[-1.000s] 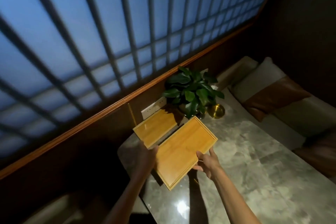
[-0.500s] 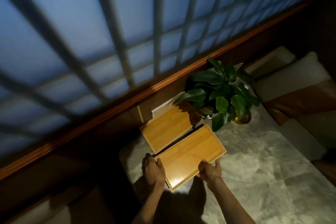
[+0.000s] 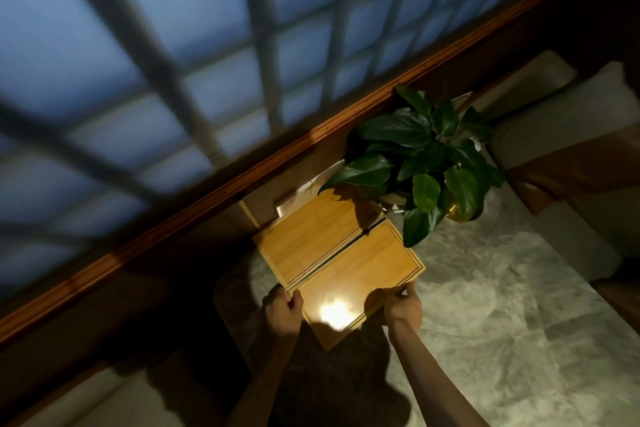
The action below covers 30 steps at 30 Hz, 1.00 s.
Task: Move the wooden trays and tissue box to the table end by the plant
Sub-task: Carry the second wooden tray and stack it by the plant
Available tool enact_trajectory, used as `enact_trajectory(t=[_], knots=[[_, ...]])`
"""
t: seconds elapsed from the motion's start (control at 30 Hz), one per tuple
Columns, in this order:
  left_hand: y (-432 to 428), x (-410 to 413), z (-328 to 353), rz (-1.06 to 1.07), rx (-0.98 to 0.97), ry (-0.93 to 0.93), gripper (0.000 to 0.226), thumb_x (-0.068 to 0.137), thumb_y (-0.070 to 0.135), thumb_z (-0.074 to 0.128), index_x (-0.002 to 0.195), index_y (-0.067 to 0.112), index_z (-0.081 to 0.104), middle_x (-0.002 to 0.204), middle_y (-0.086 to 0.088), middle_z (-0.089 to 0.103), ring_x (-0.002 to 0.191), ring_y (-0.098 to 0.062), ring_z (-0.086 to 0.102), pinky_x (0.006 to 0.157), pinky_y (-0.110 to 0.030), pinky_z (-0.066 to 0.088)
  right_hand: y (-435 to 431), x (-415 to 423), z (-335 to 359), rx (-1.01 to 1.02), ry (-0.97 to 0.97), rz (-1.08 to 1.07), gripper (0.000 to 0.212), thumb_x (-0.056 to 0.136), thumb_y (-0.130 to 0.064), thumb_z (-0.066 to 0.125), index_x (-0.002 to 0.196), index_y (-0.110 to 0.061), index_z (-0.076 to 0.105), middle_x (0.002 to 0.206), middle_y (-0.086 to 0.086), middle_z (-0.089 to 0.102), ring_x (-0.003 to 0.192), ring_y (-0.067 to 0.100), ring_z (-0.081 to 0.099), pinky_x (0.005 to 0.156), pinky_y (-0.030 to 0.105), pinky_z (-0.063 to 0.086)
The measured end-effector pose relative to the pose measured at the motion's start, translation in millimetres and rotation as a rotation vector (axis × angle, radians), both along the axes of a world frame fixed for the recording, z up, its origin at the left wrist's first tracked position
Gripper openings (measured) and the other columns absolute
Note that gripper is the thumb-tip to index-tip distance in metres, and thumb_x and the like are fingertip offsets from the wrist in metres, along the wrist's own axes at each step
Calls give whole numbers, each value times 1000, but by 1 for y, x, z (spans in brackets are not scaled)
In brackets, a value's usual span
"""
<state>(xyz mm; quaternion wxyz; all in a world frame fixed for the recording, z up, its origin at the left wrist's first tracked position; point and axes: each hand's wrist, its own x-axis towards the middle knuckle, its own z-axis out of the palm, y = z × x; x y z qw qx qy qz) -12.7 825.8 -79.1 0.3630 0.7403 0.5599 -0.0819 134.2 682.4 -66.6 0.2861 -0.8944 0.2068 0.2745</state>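
Observation:
Two wooden trays lie side by side at the marble table's (image 3: 485, 305) end by the wall. The far tray (image 3: 308, 236) rests next to the leafy plant (image 3: 422, 156), partly under its leaves. The near tray (image 3: 360, 277) sits flush against it, with a bright light glare on its surface. My left hand (image 3: 282, 308) grips the near tray's left corner. My right hand (image 3: 401, 305) grips its near right edge. No tissue box is visible.
A gold pot (image 3: 457, 213) stands under the plant's right leaves. A white socket plate (image 3: 298, 196) sits on the wood wall behind the trays. Cushioned benches (image 3: 561, 135) run along the table's right side and another bench (image 3: 114, 399) at the lower left. A gridded window fills the top.
The near tray came down from a tilted hold in the air to lie beside the far tray. Both hands kept their grip on it.

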Motion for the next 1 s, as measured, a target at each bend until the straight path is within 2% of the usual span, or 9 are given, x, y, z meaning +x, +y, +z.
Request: enact_trajectory(t=[0.1,0.27,0.37,0.5,0.57,0.63,0.83,1.0], knots=[[9,2,-2,13,-59,5,37,94,29,60,97,-7,66,101,-22,69,100,-32,64,85,-35,47,5,4,-4,19,-16,-6,48,97,-5,45,142,-22,52,111,20,72,99,40,68,84,48,57],[12,-1,-7,31,-97,-58,33,92,24,65,84,-9,66,94,-28,69,93,-35,66,81,-38,47,5,3,-7,3,-5,10,44,100,-8,45,142,-20,50,119,20,70,104,41,69,87,52,59],[11,-4,-7,0,-66,-100,25,91,21,66,74,2,62,84,-27,69,82,-34,68,69,-34,44,4,4,-6,4,-19,11,43,100,-10,46,143,-19,50,121,20,69,105,42,68,88,53,59],[12,-11,-9,-38,-18,-164,27,87,12,71,72,-10,65,69,-25,66,65,-33,67,60,-27,37,5,2,-6,3,-32,26,42,100,-11,48,142,-18,50,118,21,69,104,43,68,86,51,57],[13,-11,-10,-52,-18,-174,28,88,13,70,74,-11,66,72,-25,68,68,-33,67,60,-31,42,4,1,-6,2,-35,33,42,100,-11,51,141,-16,51,118,21,70,103,42,68,85,49,56],[13,-11,-11,-61,-19,-175,29,90,16,67,78,-10,67,79,-25,68,75,-33,67,67,-37,48,4,1,-5,-2,-39,34,43,100,-11,50,143,-17,50,118,20,69,103,41,68,84,48,56],[10,-10,-6,-41,-46,-161,29,94,23,61,91,-6,67,94,-21,69,91,-32,66,81,-39,52,5,0,-4,-8,-32,25,45,100,-10,49,145,-20,48,120,19,68,104,41,68,85,50,57],[8,-9,-9,-14,-69,-104,30,95,27,58,89,-2,62,94,-19,68,90,-32,66,79,-43,56,5,0,-4,15,-6,-11,34,99,-11,52,132,-18,56,115,17,70,102,38,69,90,51,58]])
